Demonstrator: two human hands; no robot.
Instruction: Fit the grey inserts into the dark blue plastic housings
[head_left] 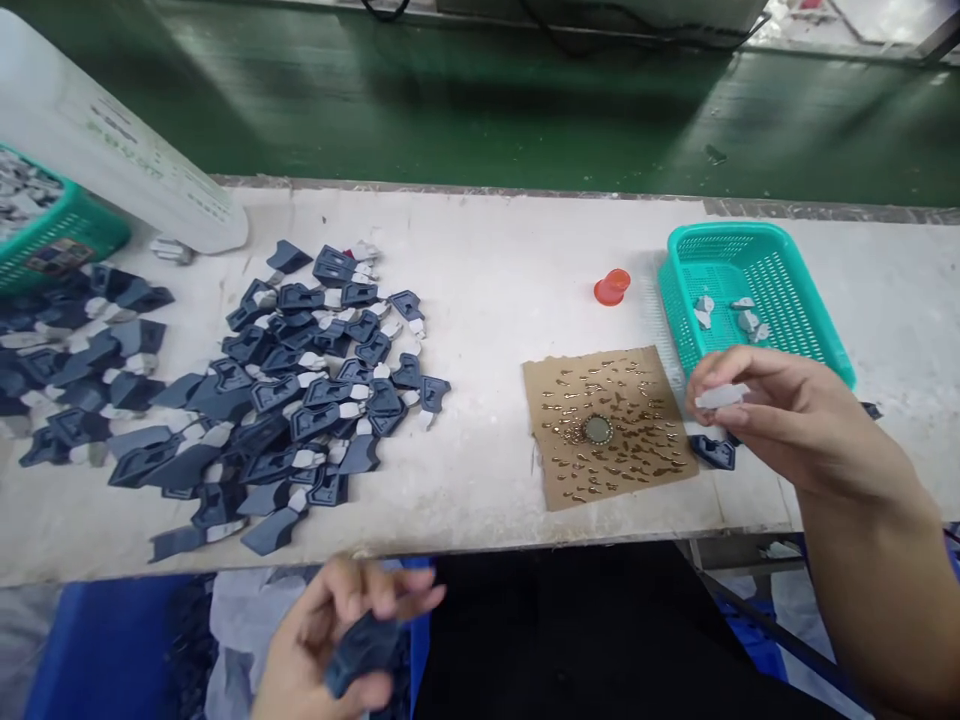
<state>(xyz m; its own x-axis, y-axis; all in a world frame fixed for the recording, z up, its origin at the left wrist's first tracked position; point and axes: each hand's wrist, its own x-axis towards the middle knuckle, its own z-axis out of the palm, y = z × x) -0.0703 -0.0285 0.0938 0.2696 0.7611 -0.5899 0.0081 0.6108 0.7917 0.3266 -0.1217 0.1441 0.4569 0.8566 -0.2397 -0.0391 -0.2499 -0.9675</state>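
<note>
Below the table's front edge, my left hand (349, 625) grips a dark blue-grey plastic part (364, 652), slightly blurred. My right hand (780, 400) pinches a small whitish plastic piece (722, 397) between thumb and fingers, just in front of the green basket (814, 300). Under that hand lies another dark plastic part (712, 452). To its left, a brown cardboard sheet (559, 385) carries many glossy drops and a small round cap (598, 430). A few small grey pieces (748, 320) sit in the basket.
Dark parts with pale pieces attached (300, 390) are heaped on the left of the table (480, 260). A large white bottle (127, 140) leans beside another green basket (82, 235) of grey pieces. A small red cup-like item (613, 287) stands behind the cardboard. Blue bins (112, 640) are below.
</note>
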